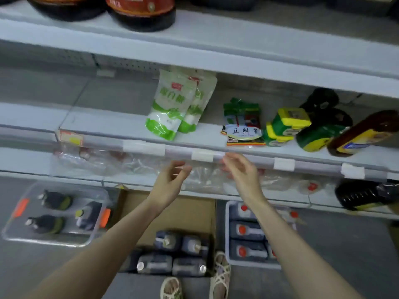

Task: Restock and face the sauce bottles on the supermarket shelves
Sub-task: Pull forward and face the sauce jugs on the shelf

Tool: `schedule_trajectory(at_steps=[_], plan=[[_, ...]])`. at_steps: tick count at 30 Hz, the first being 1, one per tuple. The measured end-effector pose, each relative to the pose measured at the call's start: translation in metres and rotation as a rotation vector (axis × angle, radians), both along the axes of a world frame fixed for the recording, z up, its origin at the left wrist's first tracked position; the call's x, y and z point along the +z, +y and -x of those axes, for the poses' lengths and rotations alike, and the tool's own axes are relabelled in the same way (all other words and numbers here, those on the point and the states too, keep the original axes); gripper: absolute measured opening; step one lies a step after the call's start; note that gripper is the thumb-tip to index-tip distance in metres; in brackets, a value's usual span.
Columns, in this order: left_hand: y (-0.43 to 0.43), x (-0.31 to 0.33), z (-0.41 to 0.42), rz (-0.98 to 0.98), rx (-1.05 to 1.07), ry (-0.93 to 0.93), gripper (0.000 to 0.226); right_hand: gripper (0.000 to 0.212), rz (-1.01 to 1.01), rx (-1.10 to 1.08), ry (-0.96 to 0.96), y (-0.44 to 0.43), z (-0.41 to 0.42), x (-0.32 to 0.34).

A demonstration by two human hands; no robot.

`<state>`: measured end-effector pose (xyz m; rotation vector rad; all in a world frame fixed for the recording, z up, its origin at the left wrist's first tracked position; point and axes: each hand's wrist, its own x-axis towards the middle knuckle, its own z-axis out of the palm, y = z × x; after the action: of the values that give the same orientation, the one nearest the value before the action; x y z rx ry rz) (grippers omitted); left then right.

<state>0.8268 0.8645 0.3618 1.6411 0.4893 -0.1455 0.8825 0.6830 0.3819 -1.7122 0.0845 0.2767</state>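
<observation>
Supermarket aisle, white metal shelving [129,126], grey floor [345,244]. Frame is motion-blurred.

Middle shelf: two green-and-white plastic pouches [170,104] leaning upright near centre, one behind the other. Right of them a flat green-and-red packet with a white label [243,124], then two green tubs with yellow lids [285,126], touching. Further right, a dark bottle with green-and-yellow label [319,126], tipped toward the camera. Far right, a brown sauce bottle with yellow label [364,134], lying tilted. Left half of this shelf carries only a red-and-yellow price tag [70,138] on the front rail. White paper tags [201,156] sit along the same rail.

Top shelf: dark round jugs with red labels [140,11], only the bases in view.

Lower shelf: clear crinkled plastic bags [108,162], contents unreadable. Far right, a black ribbed bottle [364,194] on its side.

Floor: clear plastic bin with orange latches [56,214] at left, holding four dark small bottles. Centre, an open brown cardboard box [183,212] with dark sauce bottles with white caps [172,255] lying at its near end. Right, a grey plastic crate [228,234] with dark sauce bottles with red caps [246,240] lying in rows. Two feet in woven sandals [220,272] near the box.

Left hand [170,182] and right hand [241,173] both raised in front of the middle shelf's rail, near each other, not touching. Both empty, fingers loosely curled and apart, gripping nothing. Right fingertips [226,158] sit at the rail; contact unclear.
</observation>
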Motion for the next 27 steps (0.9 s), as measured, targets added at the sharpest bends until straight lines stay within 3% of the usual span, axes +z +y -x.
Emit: schedule_trajectory(at_steps=[5,10,14,17,21,27], plan=[[-0.005,-0.095,0.035,0.026,-0.003,0.164,0.025,0.008,0.038,0.005,0.176,-0.005,0.032,-0.102],[-0.012,-0.190,0.072,0.045,0.022,0.332,0.039,0.008,0.094,0.018,0.345,-0.015,0.069,-0.205],[-0.023,-0.262,0.098,0.047,0.013,0.420,0.020,0.006,0.146,0.031,0.448,-0.026,0.097,-0.294],[-0.032,-0.312,0.114,0.068,0.026,0.478,0.015,0.022,0.188,0.079,0.547,-0.035,0.118,-0.352],[-0.045,-0.367,0.130,0.070,0.029,0.520,0.015,0.029,0.263,0.133,0.626,-0.050,0.145,-0.418],[-0.056,-0.418,0.149,0.075,0.040,0.578,0.019,0.052,0.342,0.202,0.642,-0.058,0.157,-0.462]])
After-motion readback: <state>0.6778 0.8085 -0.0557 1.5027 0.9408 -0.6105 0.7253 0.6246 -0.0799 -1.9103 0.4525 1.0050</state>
